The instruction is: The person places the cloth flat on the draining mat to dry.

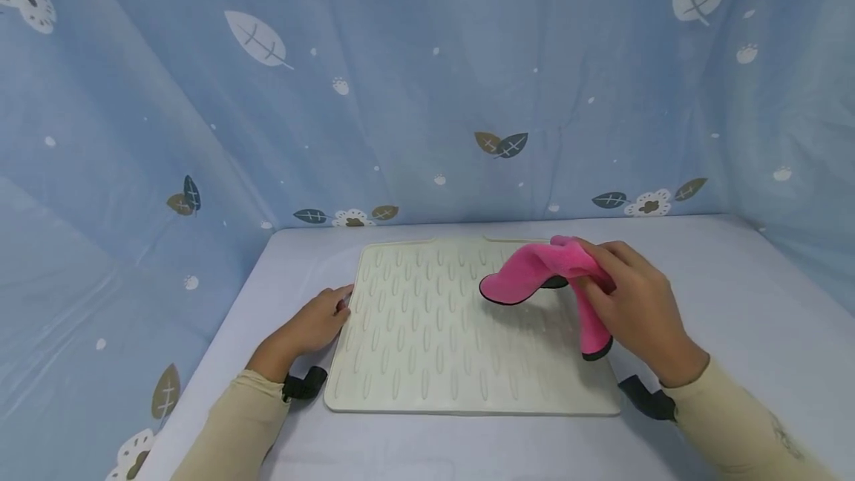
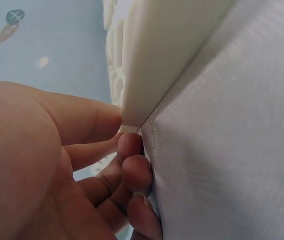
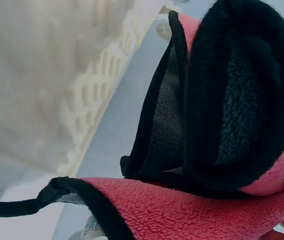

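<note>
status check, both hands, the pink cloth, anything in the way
Left hand touching left edge of pale mat. Right hand gripping pink cloth, bunched over mat. No obstacle seen on mat's visible surface.

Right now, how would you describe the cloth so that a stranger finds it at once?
On the pale table lies a cream ridged mat. Above its right part, the right hand holds the cloth: bright pink, dark-edged, unlike the plain cream mat.
</note>
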Demonstrator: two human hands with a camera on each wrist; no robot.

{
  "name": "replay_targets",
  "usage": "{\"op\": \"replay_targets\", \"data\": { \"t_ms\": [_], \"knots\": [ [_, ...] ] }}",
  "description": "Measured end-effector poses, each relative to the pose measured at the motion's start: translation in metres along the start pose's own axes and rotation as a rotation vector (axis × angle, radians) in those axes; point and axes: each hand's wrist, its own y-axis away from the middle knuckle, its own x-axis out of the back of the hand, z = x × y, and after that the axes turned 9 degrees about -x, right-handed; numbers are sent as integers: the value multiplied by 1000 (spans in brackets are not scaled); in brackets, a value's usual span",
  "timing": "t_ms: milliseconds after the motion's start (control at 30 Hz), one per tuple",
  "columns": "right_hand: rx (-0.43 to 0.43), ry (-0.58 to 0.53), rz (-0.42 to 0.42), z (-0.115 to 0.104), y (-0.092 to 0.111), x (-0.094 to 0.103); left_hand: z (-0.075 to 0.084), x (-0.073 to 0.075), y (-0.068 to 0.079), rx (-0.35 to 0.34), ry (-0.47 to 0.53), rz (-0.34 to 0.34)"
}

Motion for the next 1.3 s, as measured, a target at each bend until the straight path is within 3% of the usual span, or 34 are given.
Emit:
{"op": "replay_targets", "data": {
  "t_ms": [633, 1300],
  "knots": [
    [55, -55, -46, -30, -28, -43, 0, 0, 1, -15, 12, 9],
    [26, -81, -122, -67, -50, -79, 2, 3, 3, -25, 32, 2]
  ]
}}
